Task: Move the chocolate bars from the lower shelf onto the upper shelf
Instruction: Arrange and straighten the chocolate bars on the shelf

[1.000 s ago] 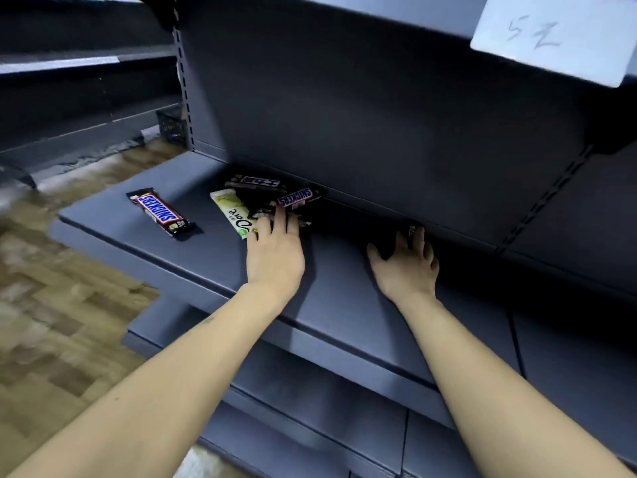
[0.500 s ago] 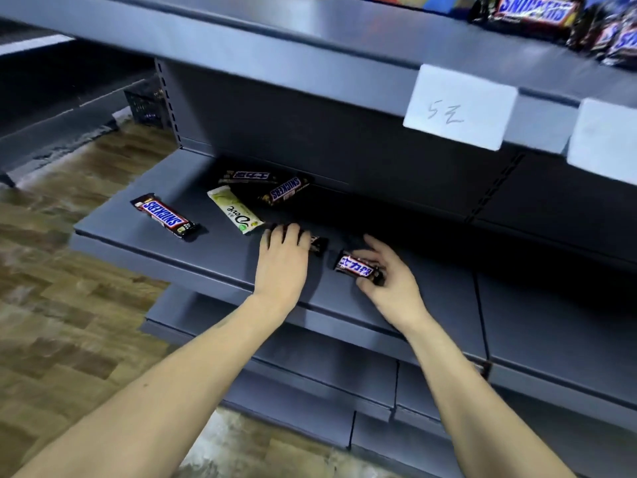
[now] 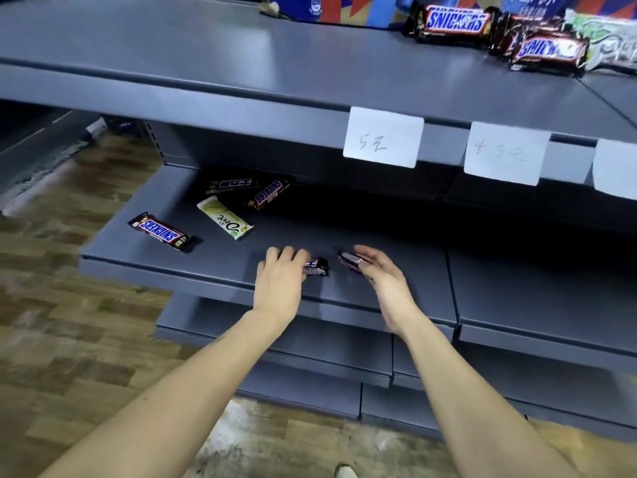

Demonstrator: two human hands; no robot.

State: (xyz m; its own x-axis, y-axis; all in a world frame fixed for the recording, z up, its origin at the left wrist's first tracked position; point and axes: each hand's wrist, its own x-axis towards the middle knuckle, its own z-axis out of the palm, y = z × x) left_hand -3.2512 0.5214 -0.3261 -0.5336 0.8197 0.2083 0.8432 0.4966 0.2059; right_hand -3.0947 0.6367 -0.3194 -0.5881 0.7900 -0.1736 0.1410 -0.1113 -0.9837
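- Both arms reach in over the front of the lower shelf (image 3: 213, 263), and each hand has a bar
- The left hand (image 3: 279, 281) lies knuckles up, fingers curled down over a dark small bar (image 3: 315, 267); only the bar's right end sticks out past the fingers, so the grip is closed on it, with the bar low against the shelf
- The right hand (image 3: 379, 277) is turned on its side, thumb on top, pinching a second small bar (image 3: 351, 262) at the fingertips; that wrapper is blurred, its print unreadable, and whether it is off the shelf I cannot tell
- The two held bars sit just beside each other with a narrow gap between
- Back on the lower shelf, four bars lie loose: a Snickers bar (image 3: 161, 232) near the left front edge, a pale green Dove bar (image 3: 225, 218) to its right, another Snickers (image 3: 269, 194) angled further back, and a dark bar (image 3: 231, 184) in the shadow by the rear wall
- The upper shelf (image 3: 206, 63) carries a cluster at far right: one big Snickers bar (image 3: 453, 24), a second Snickers (image 3: 548, 51) in front of it overlapping a third dark wrapper, and a pale green wrapper (image 3: 613, 39) at the frame's edge
- White price tags (image 3: 382, 138) hang along the upper shelf's front lip, handwritten
- Wood-pattern floor (image 3: 69, 322) shows at left and below
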